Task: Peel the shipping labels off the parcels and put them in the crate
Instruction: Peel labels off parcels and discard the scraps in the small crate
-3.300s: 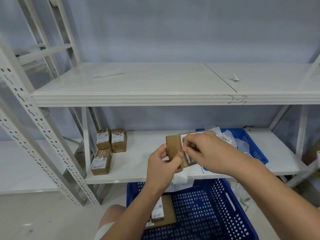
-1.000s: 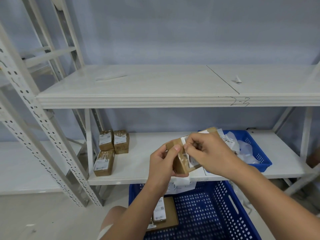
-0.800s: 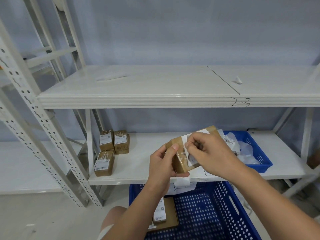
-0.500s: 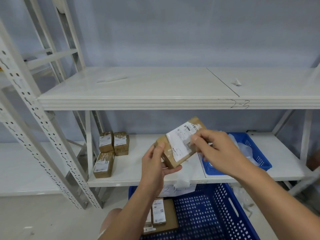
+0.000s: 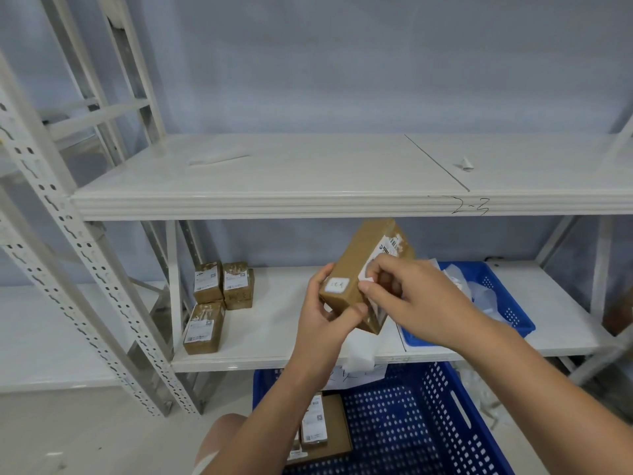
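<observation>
A brown cardboard parcel [image 5: 359,265] is held up in front of the lower shelf, tilted on end. My left hand [image 5: 325,317] grips its lower end, thumb across the near face beside a small white sticker [image 5: 337,285]. My right hand [image 5: 404,299] pinches the lifted lower edge of the white shipping label [image 5: 388,250] on the parcel's right face. A small blue crate [image 5: 513,317] with crumpled white labels stands on the lower shelf behind my right hand. Three labelled parcels [image 5: 219,296] sit at the shelf's left end.
A large blue perforated crate [image 5: 428,423] stands on the floor below, with flat labelled parcels [image 5: 322,430] in it. The white upper shelf [image 5: 308,180] carries a paper scrap [image 5: 464,164]. Perforated rack uprights [image 5: 68,262] rise on the left.
The parcel has been turned more upright and to the right, so a plain brown side with a small sticker faces me. My right hand moved down to the label's lower edge.
</observation>
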